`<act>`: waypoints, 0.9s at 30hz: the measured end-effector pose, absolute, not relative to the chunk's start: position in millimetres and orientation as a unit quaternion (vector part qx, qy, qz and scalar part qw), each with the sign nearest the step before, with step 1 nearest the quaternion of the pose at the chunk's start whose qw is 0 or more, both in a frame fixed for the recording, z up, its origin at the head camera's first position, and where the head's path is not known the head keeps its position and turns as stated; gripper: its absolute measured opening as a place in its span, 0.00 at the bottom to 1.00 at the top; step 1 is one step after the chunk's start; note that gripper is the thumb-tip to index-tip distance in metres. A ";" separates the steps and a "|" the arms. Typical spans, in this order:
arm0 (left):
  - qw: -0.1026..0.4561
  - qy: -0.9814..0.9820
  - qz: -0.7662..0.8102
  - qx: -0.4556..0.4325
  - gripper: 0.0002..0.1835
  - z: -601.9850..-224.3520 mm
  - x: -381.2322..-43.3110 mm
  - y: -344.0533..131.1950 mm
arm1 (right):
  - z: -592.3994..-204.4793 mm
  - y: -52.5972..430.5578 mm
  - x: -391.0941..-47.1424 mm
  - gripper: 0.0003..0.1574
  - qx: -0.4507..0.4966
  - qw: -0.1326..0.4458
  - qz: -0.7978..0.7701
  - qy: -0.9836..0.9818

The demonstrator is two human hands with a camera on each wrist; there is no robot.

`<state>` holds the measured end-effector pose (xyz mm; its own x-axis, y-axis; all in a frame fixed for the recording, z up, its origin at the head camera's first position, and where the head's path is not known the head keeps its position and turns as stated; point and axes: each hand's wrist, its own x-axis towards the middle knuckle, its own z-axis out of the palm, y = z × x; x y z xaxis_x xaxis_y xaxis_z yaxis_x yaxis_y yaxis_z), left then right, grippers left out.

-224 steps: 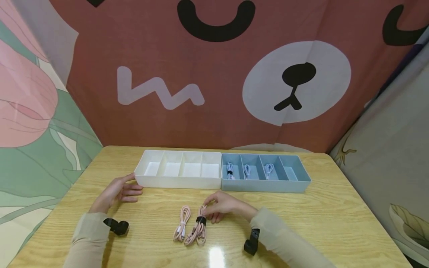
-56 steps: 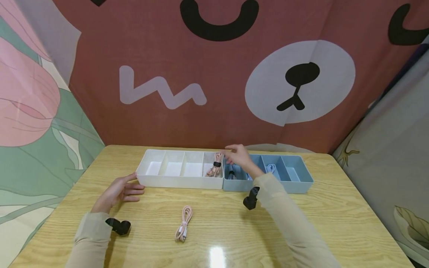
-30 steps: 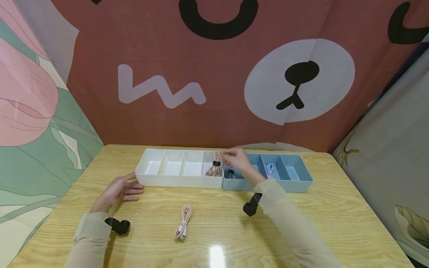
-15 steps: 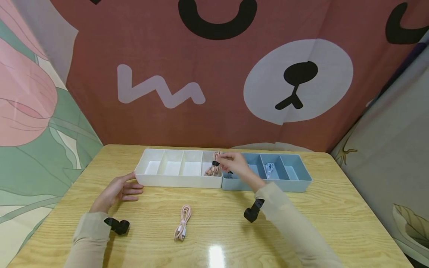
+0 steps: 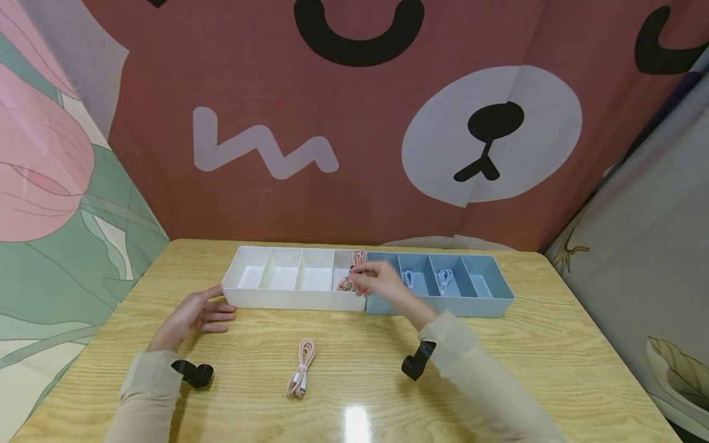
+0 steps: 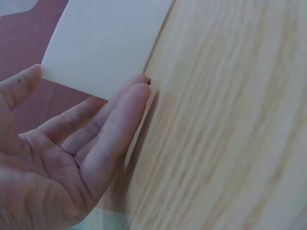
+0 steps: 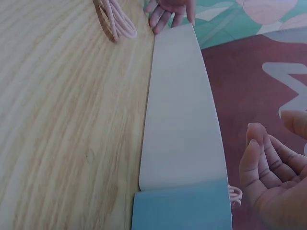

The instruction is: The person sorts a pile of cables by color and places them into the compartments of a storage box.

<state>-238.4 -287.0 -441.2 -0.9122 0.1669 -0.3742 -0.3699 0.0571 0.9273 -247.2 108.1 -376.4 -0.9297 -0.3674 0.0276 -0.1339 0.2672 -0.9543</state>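
Observation:
My left hand (image 5: 194, 317) touches the left end of the white divided box (image 5: 296, 301), fingers extended. The left wrist view shows its fingertips at the box's end wall (image 6: 105, 48). My right hand (image 5: 381, 284) hovers over the box's rightmost compartment, fingers loosely bent. Seen from the right wrist, thumb and fingers stand apart with nothing between them. In that compartment lies a coiled pink charging cable (image 5: 359, 256), partly hidden by the hand. A second coiled pink cable (image 5: 301, 369) with white plugs lies on the table in front.
A blue divided box (image 5: 443, 307) stands against the white box's right end. Coiled pale cables (image 5: 408, 279) lie in its compartments; the hand hides its leftmost one. The wooden table (image 5: 232, 394) runs to a printed cloth (image 5: 354, 203) behind the boxes.
The pink cable with a black strap went from the table, in my right hand's fingers, into the white box. Lately that hand has come nearer and slightly left over it. My left hand stays put.

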 end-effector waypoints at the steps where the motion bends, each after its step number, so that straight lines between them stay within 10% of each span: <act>1: 0.197 0.700 0.683 -0.073 0.40 -441.1 -238.3 -286.9 | -376.5 107.1 -245.8 0.19 -0.166 0.101 -0.583 0.789; 27: 0.193 0.698 0.687 -0.064 0.38 -441.4 -236.7 -287.1 | -390.9 80.6 -219.8 0.17 -0.218 0.158 -0.568 0.777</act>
